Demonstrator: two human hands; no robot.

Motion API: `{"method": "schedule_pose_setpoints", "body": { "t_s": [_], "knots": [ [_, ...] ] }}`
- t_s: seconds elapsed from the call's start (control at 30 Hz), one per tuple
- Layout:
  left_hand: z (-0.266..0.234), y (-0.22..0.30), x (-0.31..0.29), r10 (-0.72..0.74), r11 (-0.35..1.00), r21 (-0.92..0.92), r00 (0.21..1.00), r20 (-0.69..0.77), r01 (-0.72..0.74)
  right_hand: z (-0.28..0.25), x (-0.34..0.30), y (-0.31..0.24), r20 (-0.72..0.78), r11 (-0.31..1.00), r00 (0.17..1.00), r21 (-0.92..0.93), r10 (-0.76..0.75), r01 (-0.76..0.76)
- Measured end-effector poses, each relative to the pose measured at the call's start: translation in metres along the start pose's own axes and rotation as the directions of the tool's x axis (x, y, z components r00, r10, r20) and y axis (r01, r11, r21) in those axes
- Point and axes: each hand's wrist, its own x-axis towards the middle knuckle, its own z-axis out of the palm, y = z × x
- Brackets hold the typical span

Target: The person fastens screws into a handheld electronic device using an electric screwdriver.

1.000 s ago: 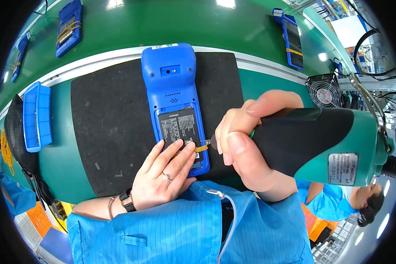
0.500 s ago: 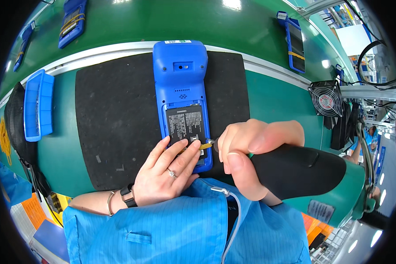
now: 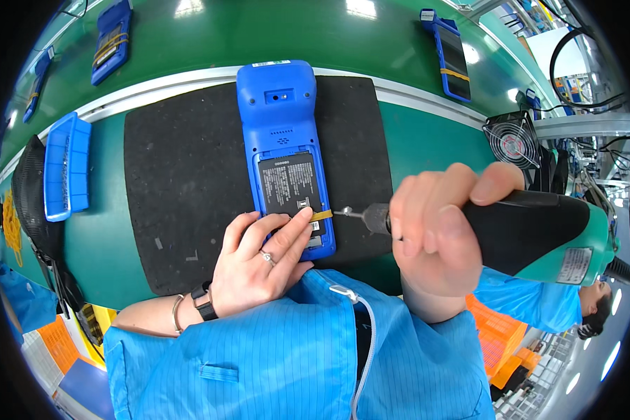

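A blue handheld terminal (image 3: 276,112) lies back side up on a black mat (image 3: 182,161), its black battery (image 3: 287,178) showing. My left hand (image 3: 254,260) rests on the lower part of it, fingers stretched over the battery. From under those fingertips a yellow rubber band (image 3: 321,215) runs to the terminal's right edge. My right hand (image 3: 434,234), slightly blurred, grips a black and green electric screwdriver (image 3: 528,234). Its metal bit points left, close to the end of the band; whether the tip touches the terminal or band I cannot tell.
At the left stand a blue bin (image 3: 68,168) of small parts, a black mesh item (image 3: 31,175) and yellow bands (image 3: 10,227). More banded terminals (image 3: 112,42) lie beyond the metal rail (image 3: 189,78). A small fan (image 3: 512,140) is at right; another person (image 3: 539,297) is behind the screwdriver.
My right hand and the screwdriver have drawn back rightward from the terminal's edge, and the bit now shows. The left hand stays on the battery. Another person has come into view at right.
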Motion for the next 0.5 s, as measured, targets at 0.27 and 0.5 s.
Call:
{"method": "schedule_pose_setpoints", "body": {
  "t_s": [0.27, 0.5],
  "knots": [
    [-0.002, 0.004, 0.004, 0.015, 1.000, 0.018, 1.000, -0.007, -0.015, -0.010, -0.037, -0.013, -0.025, 0.997, 0.997, 0.031, 0.070, -0.069],
    [0.001, 0.003, 0.003, 0.001, 1.000, 0.019, 1.000, -0.030, 0.000, -0.014, -0.038, 0.002, 0.131, 0.995, 0.991, 0.095, -0.039, 0.026]
  ]
}}
